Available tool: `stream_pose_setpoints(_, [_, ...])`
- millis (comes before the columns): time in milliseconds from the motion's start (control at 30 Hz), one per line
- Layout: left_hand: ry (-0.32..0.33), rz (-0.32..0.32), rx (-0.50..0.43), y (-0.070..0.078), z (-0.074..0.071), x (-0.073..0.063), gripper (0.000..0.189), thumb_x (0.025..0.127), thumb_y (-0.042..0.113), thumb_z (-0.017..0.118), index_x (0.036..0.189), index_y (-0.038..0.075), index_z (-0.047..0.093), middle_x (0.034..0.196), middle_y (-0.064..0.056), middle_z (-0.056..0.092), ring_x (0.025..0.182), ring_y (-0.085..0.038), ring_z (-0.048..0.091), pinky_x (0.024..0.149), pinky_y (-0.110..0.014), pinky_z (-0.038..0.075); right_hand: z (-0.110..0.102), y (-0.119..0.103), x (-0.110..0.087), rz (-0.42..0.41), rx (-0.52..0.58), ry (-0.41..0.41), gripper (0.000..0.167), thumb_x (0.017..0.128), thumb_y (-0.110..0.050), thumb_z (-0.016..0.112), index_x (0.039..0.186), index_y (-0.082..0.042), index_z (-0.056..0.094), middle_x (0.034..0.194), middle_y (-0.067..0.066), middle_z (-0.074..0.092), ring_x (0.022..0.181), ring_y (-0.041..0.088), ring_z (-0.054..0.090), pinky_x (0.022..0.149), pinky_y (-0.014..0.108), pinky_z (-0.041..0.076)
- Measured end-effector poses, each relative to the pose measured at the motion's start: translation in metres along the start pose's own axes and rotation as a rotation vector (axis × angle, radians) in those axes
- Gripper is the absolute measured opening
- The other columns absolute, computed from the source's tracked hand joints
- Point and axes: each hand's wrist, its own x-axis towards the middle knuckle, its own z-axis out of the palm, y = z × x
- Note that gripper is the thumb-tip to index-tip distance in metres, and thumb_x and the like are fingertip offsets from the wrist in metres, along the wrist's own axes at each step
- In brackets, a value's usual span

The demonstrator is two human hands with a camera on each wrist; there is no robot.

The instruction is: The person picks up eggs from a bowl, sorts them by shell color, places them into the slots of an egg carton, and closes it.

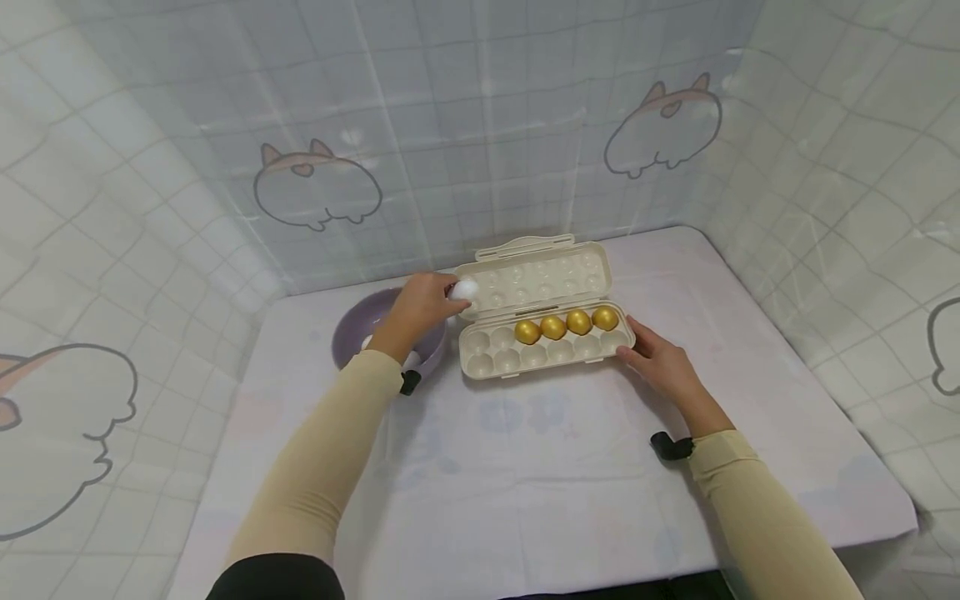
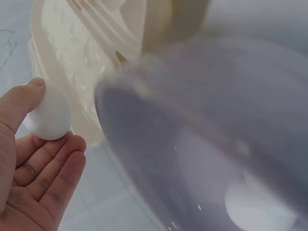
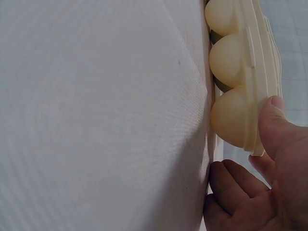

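Note:
My left hand [image 1: 423, 310] pinches a white egg [image 1: 464, 290] between thumb and fingertips, above the left end of the open egg carton [image 1: 497, 376]. In the left wrist view the thumb lies on top of the egg and the fingers are under it. Several golden eggs [image 1: 553, 327] sit in the carton's back row, toward the right; its front row holds none. My right hand [image 1: 660, 362] grips the carton's right end, thumb on the rim [image 3: 255, 144] and fingers at the side. Below my left forearm stands a purple bowl [image 1: 348, 332] with white eggs [image 2: 257, 207] inside, partly hidden by the hand.
The carton's lid [image 1: 540, 282] leans back, hinged open toward the wall. A pale cloth [image 1: 510, 483] covers the table. Tile-patterned curtains with cartoon animals [image 1: 318, 187] enclose the back and sides.

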Motion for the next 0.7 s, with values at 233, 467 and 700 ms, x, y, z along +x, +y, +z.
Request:
stream_pose_setpoints(233, [-0.024, 0.005, 0.008, 0.016, 0.009, 0.009, 0.027, 0.091, 0.034, 0.082, 0.09, 0.01, 0.068, 0.078, -0.003, 0.06, 0.076, -0.021, 0.052, 0.074, -0.037, 0.044, -0.001, -0.001, 0.0, -0.006, -0.017, 0.0, 0.082, 0.104, -0.057, 0.058, 0.17, -0.026, 0.021, 0.168, 0.015, 0.037, 0.157, 0.049, 0.029, 0.125, 0.067, 0.027])
stream_pose_setpoints(467, [-0.05, 0.049, 0.005, 0.032, 0.02, 0.017, 0.026, 0.092, 0.034, 0.081, 0.097, 0.009, 0.073, 0.086, -0.004, 0.068, 0.082, -0.022, 0.056, 0.08, -0.039, 0.049, -0.001, -0.002, 0.0, 0.009, -0.008, -0.003, 0.081, 0.104, -0.055, 0.058, 0.17, -0.028, 0.02, 0.168, 0.015, 0.037, 0.158, 0.048, 0.028, 0.125, 0.067, 0.026])
stream_pose_setpoints(700, [-0.028, 0.114, 0.019, 0.046, 0.027, 0.023, 0.031, 0.091, 0.032, 0.083, 0.082, 0.009, 0.065, 0.077, -0.003, 0.061, 0.078, -0.019, 0.051, 0.074, -0.034, 0.045, 0.0, -0.001, 0.001, 0.01, 0.002, -0.001, 0.082, 0.104, -0.058, 0.058, 0.17, -0.028, 0.021, 0.168, 0.015, 0.038, 0.158, 0.047, 0.028, 0.125, 0.066, 0.027])
